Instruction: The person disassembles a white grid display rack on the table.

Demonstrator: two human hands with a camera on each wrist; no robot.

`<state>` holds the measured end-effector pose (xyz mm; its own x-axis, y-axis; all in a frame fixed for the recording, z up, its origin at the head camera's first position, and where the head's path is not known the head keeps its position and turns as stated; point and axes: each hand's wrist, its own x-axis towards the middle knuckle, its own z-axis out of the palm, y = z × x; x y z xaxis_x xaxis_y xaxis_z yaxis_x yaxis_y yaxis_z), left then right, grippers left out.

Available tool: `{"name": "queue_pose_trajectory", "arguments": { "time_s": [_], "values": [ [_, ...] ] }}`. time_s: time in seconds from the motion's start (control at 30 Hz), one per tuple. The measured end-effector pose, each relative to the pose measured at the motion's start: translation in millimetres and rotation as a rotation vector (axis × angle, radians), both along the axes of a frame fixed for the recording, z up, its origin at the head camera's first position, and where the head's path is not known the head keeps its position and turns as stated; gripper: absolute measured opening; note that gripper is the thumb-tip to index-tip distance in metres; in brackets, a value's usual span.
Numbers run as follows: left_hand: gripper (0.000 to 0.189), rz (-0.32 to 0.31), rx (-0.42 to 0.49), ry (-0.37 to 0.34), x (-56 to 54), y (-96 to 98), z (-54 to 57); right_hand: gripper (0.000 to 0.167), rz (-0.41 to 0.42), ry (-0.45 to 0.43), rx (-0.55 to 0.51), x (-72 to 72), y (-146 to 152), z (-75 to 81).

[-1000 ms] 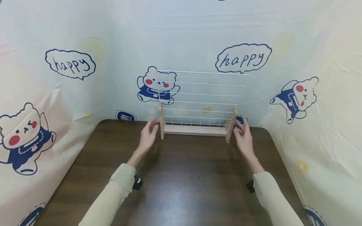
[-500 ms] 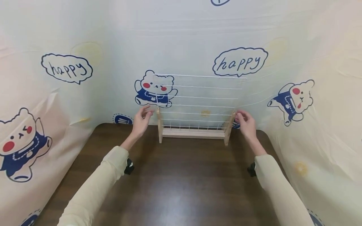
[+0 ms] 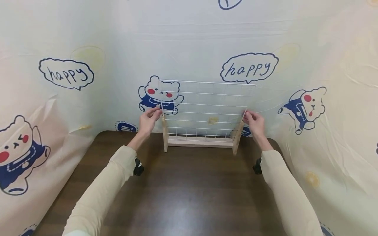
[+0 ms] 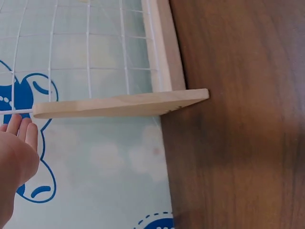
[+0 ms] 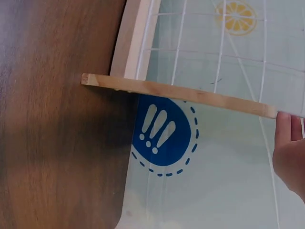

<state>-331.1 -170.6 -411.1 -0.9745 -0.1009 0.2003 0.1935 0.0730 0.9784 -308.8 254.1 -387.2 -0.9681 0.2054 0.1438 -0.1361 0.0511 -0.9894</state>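
A white wire grid rack stands upright at the back of the table, with a wooden bar along its foot. Pale wooden uprights carry it, one on the left and one on the right. My left hand pinches the grid's left side wire just above the wooden end, its fingertips against the wire in the left wrist view. On the opposite side my right hand pinches the right side wire at the top of that upright. In the right wrist view, only part of the right hand shows.
The rack stands on a dark brown wooden table. Close behind and on both sides hangs a pale printed cloth with bears and "happy" bubbles. Dark wrist-worn devices show at the left wrist and right wrist.
Both hands have risen from beside the wooden uprights to the grid's side wires and closed on them. The rack appears slightly lower as the head view shifted.
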Motion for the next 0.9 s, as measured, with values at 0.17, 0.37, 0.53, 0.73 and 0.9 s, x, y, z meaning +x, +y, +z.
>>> {"name": "queue_pose_trajectory", "arguments": {
  "time_s": [0.17, 0.37, 0.53, 0.73, 0.9],
  "values": [
    [0.035, -0.017, 0.075, -0.006, -7.1, 2.6, 8.9, 0.035, 0.016, 0.001, 0.039, -8.3, 1, -3.2],
    [0.034, 0.007, 0.008, -0.001, -15.0, 4.3, -1.2, 0.037, 0.049, -0.037, 0.116, -20.4, 13, -17.9],
    [0.028, 0.005, -0.096, 0.016, -17.4, 4.9, -0.9, 0.043, 0.077, -0.033, 0.175, -25.8, 18, -25.6],
    [0.023, -0.021, -0.228, 0.01, -22.6, 5.2, 2.3, 0.042, 0.091, -0.022, 0.143, -26.4, 17, -25.1],
    [0.021, -0.039, -0.204, 0.013, -25.4, 7.7, 2.4, 0.041, 0.11, -0.047, 0.137, -27.1, 17, -22.8]
  ]
}}
